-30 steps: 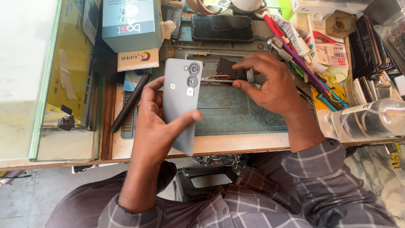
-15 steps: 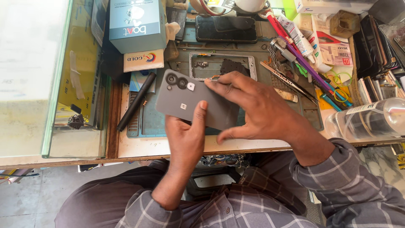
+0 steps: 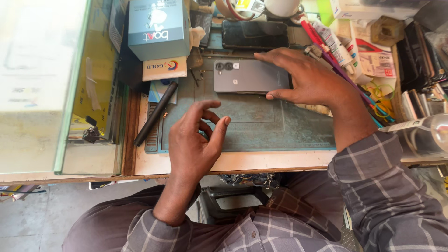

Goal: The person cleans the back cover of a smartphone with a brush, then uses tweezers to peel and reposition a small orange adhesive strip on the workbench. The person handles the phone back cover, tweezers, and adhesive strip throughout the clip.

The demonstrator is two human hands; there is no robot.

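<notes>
Cluttered with tools and packaging, the wooden worktop (image 3: 242, 163) carries a worn teal repair mat (image 3: 280, 126) with a dull, scuffed surface, likely there to cushion delicate parts. On the mat, toward twelve o'clock from the person, a grey phone (image 3: 245, 76) lies face down and flat, its smooth matte back and camera lenses up. The right hand (image 3: 310, 79) rests on the phone's three o'clock end, fingers spread apart and pressed flat, apparently to pin it against the mat. The left hand (image 3: 193, 140) hovers over the mat at seven o'clock from the phone, holding nothing, its fingers loosely curled with the tips apart. A black cylindrical tool (image 3: 155, 113) lies slanted at the mat's nine o'clock edge, within easy reach. A light blue cardboard box (image 3: 158, 28) stands at eleven o'clock, and a dark glossy phone (image 3: 254, 34) lies beyond the grey one.
</notes>
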